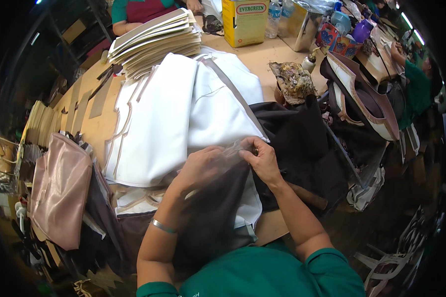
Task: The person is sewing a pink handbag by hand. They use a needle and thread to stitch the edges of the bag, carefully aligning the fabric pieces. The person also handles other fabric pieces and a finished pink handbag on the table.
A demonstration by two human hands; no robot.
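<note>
My right hand [263, 159] is closed in a pinch at the near right edge of a folded white sheet of material [218, 119] with a grey-brown strip along it. A pale, thin bit shows at its fingertips, too blurred to name. Close beside it on the left is my left hand [202, 166], its fingers smeared by motion; whether it grips anything is unclear. Dark brown fabric [213, 213] hangs below both hands and between my forearms. More white material [166, 89] lies folded ahead of my left hand. Black cloth [302, 143] spreads to the right of my right hand.
A stack of cut sheets [158, 37] rests at the far side of the wooden table [96, 128], by a yellow can [245, 22]. Pinkish material [62, 190] drapes at the left. A crusted glue pot [292, 81] stands right. Co-workers sit beyond and at right.
</note>
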